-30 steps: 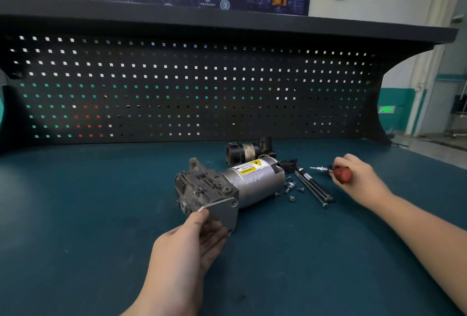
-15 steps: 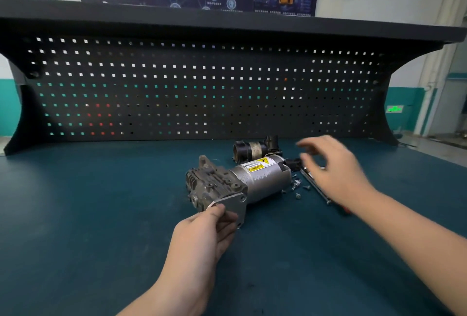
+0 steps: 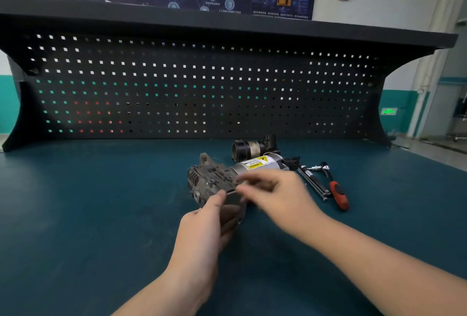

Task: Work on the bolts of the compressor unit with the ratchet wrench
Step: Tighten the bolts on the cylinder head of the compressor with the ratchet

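We see the compressor unit (image 3: pixel 235 176) lying on its side on the blue-green bench top (image 3: pixel 88 214), just right of the frame's centre, its finned grey head toward the left and its silver motor barrel, with a yellow warning label, toward the right. Our left hand (image 3: pixel 202 229) comes up from the lower middle and holds the square metal plate at the unit's near end, thumb on the plate's top edge and fingers curled behind it. Our right hand (image 3: pixel 278 194) reaches in from the lower right and is over the unit's head; it is motion-blurred, so we cannot tell whether its fingers pinch anything or are loose. The ratchet wrench (image 3: pixel 334 189), red-handled with a chrome head, lies free on the bench right of the unit, touched by neither hand. Two long dark rods (image 3: pixel 313 184) lie between the wrench and the unit. A small black cylinder part (image 3: pixel 249 149) sits just behind the unit, before the black pegboard (image 3: pixel 177 88) that fills the upper frame.
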Tool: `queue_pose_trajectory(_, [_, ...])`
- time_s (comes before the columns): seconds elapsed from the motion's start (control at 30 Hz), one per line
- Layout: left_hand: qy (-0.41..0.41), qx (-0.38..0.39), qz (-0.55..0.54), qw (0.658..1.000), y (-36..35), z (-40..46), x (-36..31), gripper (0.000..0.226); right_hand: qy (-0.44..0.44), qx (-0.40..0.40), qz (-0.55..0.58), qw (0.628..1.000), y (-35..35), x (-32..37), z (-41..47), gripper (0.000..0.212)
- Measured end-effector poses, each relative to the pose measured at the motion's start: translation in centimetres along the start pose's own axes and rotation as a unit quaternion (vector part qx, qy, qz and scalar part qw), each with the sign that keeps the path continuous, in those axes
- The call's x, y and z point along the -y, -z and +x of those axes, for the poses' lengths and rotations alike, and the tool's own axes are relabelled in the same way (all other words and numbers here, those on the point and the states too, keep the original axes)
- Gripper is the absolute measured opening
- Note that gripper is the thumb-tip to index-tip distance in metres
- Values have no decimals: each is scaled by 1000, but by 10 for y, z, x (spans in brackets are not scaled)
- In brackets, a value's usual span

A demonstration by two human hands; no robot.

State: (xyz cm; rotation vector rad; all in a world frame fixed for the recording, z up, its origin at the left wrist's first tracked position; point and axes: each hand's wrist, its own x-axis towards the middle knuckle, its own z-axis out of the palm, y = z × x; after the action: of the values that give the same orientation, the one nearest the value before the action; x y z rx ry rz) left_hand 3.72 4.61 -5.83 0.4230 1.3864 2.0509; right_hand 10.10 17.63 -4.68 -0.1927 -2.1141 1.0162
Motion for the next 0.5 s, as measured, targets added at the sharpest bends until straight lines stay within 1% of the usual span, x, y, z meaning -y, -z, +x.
queue_pose_trajectory(0.03, [8, -16, -5, 1000, 1, 2, 1, 42, -23, -80, 2, 997, 10, -11, 9, 18])
queue_pose_trajectory(0.07, [14, -30, -10, 999, 2, 5, 2, 41, -57, -171, -23, 983, 24, -23, 19, 15])
queue_pose_trajectory(0.1, [19, -41, -14, 999, 2, 6, 3, 39, -101, -245, -72, 961, 41, -35, 30, 15])
queue_pose_trajectory(0.13, [22, -50, -18, 998, 3, 8, 3, 37, -152, -281, -132, 938, 57, -47, 40, 18])
queue_pose_trajectory(0.17, [26, -58, -19, 998, 4, 9, 4, 36, -199, -274, -191, 921, 70, -62, 48, 20])
queue_pose_trajectory(0.23, [34, -65, -17, 997, 5, 11, 4, 35, -266, -186, -290, 900, 84, -87, 60, 25])
queue_pose_trajectory(0.27, [39, -66, -19, 997, 5, 12, 3, 35, -281, -138, -332, 890, 85, -95, 64, 27])
queue_pose_trajectory(0.33, [48, -64, -25, 996, 6, 13, 2, 35, -286, -75, -402, 867, 81, -102, 71, 31])
queue_pose_trajectory(0.4, [52, -61, -31, 996, 7, 14, 2, 35, -287, -30, -438, 851, 75, -103, 75, 35])
queue_pose_trajectory(0.47, [54, -59, -32, 996, 7, 15, 3, 35, -283, -12, -427, 858, 69, -104, 75, 35])
queue_pose_trajectory(0.5, [56, -58, -34, 996, 8, 16, 2, 35, -284, -19, -420, 862, 66, -104, 74, 34])
